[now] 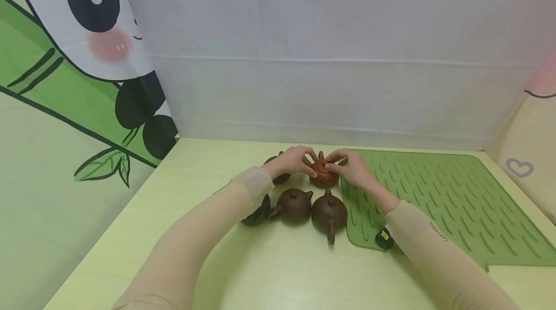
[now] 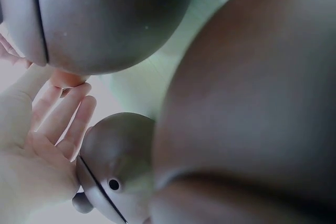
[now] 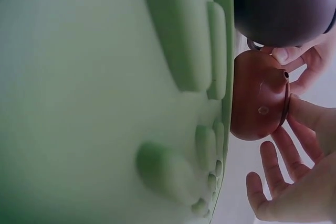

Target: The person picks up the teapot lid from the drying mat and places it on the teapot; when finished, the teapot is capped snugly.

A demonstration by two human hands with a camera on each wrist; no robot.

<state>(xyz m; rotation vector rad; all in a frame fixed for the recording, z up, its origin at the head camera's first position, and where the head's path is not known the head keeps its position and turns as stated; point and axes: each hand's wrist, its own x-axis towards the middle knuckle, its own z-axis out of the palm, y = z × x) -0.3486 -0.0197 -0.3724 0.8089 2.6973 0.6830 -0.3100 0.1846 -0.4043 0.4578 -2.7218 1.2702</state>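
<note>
A small reddish-brown teapot (image 1: 324,178) stands near the back of the table, at the left edge of the green mat. My left hand (image 1: 296,160) holds it from the left side with thumb and forefinger. From the right, my right hand (image 1: 354,169) pinches near its lid with thumb and forefinger. The right wrist view shows the reddish teapot (image 3: 257,98) with its spout facing the camera and the right thumb at the lid's edge. Other right-hand fingers spread loosely below. Part of the pot's top is hidden by the fingers.
Two dark brown teapots, one left (image 1: 294,207) and one right (image 1: 329,213), stand in front of the reddish one. Another teapot (image 1: 278,178) sits behind my left wrist, and a darker one (image 1: 257,216) is partly behind my left sleeve. The ridged green mat (image 1: 443,199) covers the right side.
</note>
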